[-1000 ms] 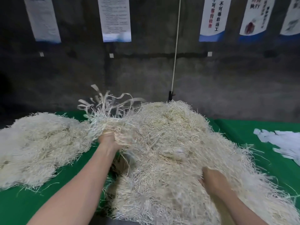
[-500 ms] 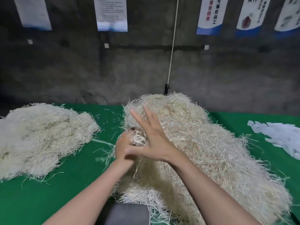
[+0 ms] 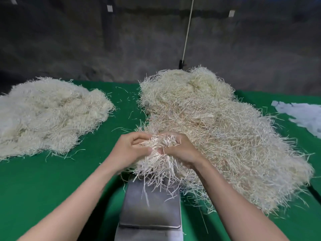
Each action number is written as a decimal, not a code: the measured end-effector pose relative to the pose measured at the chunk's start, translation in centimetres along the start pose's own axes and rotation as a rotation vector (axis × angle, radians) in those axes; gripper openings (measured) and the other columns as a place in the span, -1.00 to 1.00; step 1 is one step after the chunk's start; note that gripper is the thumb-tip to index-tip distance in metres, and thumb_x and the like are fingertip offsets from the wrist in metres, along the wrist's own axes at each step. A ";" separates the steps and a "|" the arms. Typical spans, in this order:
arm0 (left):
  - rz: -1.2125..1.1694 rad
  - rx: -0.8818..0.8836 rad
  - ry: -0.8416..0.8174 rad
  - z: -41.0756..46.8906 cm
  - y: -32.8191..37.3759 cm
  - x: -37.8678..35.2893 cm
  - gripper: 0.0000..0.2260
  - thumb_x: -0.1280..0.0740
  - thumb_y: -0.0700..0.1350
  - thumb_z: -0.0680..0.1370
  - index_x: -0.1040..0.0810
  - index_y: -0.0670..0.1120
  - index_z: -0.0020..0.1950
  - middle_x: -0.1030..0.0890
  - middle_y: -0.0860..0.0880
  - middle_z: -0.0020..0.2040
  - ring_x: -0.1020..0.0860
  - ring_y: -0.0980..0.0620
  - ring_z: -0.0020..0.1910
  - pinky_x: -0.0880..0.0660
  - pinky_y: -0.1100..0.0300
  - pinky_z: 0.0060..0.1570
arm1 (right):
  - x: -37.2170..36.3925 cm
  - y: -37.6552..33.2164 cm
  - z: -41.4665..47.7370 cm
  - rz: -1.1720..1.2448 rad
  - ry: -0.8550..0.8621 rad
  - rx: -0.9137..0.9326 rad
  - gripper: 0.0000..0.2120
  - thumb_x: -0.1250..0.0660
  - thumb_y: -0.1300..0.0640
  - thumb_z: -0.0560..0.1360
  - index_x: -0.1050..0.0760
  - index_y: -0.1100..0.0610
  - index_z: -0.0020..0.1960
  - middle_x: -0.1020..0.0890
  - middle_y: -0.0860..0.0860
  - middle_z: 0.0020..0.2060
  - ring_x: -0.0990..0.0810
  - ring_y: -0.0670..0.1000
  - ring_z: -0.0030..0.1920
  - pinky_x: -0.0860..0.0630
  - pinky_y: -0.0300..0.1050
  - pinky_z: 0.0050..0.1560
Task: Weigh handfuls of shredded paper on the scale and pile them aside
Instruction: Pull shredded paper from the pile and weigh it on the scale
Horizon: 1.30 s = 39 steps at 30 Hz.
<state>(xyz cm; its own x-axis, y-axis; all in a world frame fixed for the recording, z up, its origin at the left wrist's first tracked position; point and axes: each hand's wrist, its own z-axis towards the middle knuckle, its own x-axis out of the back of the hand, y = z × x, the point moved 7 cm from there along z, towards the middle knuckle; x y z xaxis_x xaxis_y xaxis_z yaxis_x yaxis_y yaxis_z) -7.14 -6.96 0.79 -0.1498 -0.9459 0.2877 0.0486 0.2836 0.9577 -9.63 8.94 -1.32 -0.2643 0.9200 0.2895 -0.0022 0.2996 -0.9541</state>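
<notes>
A handful of shredded paper is held between both hands above the far end of the scale's steel platform; strands hang down onto the metal. My left hand grips the bundle from the left with curled fingers. From the right, my right hand grips it too. A big heap of shredded paper lies just right of and behind the hands. A second, paler pile lies on the left of the table.
The green table carries loose strands between the two heaps. Flat white paper pieces lie at the far right. A dark concrete wall with a white cord stands behind the table.
Both hands drew a handful out of the big heap and brought it down toward me over the scale. The right hand, open half a second ago, now grips the bundle. The view tilted down.
</notes>
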 end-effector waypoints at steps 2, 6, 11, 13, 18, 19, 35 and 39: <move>-0.379 0.240 -0.185 -0.6 -2.1 -1.2 -0.65 -0.30 -0.35 0.50 -0.52 -0.13 0.26 -0.58 -0.10 0.16 -0.59 0.09 0.03 -0.55 0.19 -0.09 | -0.8 0.3 -0.3 -0.330 0.046 0.088 -0.51 -0.47 0.27 0.36 -0.45 -0.16 0.15 -0.42 -0.02 0.35 -0.39 0.03 0.34 -0.41 -0.24 0.16; -0.652 0.378 -0.079 -0.9 -3.3 0.1 -0.72 -0.20 -0.25 0.56 -0.53 -0.06 0.23 -0.57 -0.15 0.21 -0.52 -0.16 0.17 -0.47 -0.10 0.11 | -2.1 2.5 -1.4 -0.562 0.073 0.086 -0.42 -0.43 0.29 0.37 -0.39 -0.02 0.33 -0.42 -0.04 0.34 -0.38 -0.03 0.32 -0.31 -0.25 0.26; 0.267 -0.011 0.396 -1.6 -3.2 4.6 -0.50 -0.38 0.15 0.45 -0.38 0.18 0.37 -0.33 -0.01 0.40 -0.28 -0.01 0.37 -0.21 -0.05 0.35 | -2.5 3.6 -2.3 -0.225 0.035 0.033 -0.43 -0.51 0.16 0.35 -0.38 -0.41 0.09 -0.26 -0.33 0.19 -0.33 -0.31 0.14 -0.35 -0.44 0.15; -0.156 0.237 0.059 -2.3 -6.9 1.6 -0.27 -0.28 0.33 0.37 -0.08 0.31 0.49 -0.07 0.16 0.53 -0.05 -0.02 0.50 -0.07 -0.16 0.40 | -3.0 3.8 -3.1 -0.126 0.024 0.033 -0.42 -0.53 0.11 0.32 -0.38 -0.49 0.02 -0.22 -0.49 0.15 -0.27 -0.46 0.12 -0.22 -0.47 0.16; -0.369 0.365 0.064 -4.3 -11.5 -3.5 -0.27 -0.40 0.21 0.39 -0.20 0.12 0.49 -0.24 0.06 0.50 -0.26 -0.02 0.44 -0.20 -0.05 0.34 | -4.5 5.2 -4.6 -0.247 -0.028 0.043 -0.32 -0.49 0.17 0.35 -0.27 -0.40 0.22 -0.24 -0.24 0.33 -0.23 -0.25 0.30 -0.18 -0.16 0.38; -0.340 0.363 0.135 -4.1 -12.2 -3.6 -0.31 -0.42 0.12 0.42 -0.24 0.04 0.49 -0.27 0.02 0.49 -0.28 -0.01 0.42 -0.21 -0.02 0.34 | -4.4 5.7 -5.1 -0.254 -0.034 0.031 -0.29 -0.51 0.08 0.33 -0.24 -0.39 0.28 -0.23 -0.26 0.32 -0.24 -0.29 0.28 -0.22 -0.19 0.34; 0.207 -0.013 0.278 -6.9 -9.5 -1.4 -0.69 -0.21 -0.04 0.46 -0.52 0.15 0.18 -0.47 0.36 0.11 -0.47 0.21 0.17 -0.30 -0.16 0.33 | -5.0 9.1 -6.8 -0.630 0.070 0.071 -0.43 -0.37 0.02 0.47 -0.25 -0.15 0.41 -0.41 -0.14 0.35 -0.31 -0.05 0.36 -0.03 -0.14 0.33; 0.309 0.036 0.212 -6.8 -10.2 -1.8 -0.77 -0.22 -0.06 0.56 -0.59 0.06 0.15 -0.53 0.24 0.13 -0.44 0.16 0.23 -0.24 -0.12 0.37 | -4.9 9.0 -7.0 -0.590 -0.004 0.034 -0.21 -0.42 -0.10 0.41 -0.06 -0.14 0.50 -0.30 -0.09 0.43 -0.24 -0.01 0.41 -0.04 0.06 0.46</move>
<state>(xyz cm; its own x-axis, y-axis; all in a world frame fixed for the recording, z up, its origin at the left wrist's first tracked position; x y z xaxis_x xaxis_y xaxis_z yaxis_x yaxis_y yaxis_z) -0.69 -9.17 -9.52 0.0747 -0.8251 0.5600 0.0240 0.5628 0.8262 -1.57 8.88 -10.76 -0.2125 0.5991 0.7719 -0.1813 0.7521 -0.6336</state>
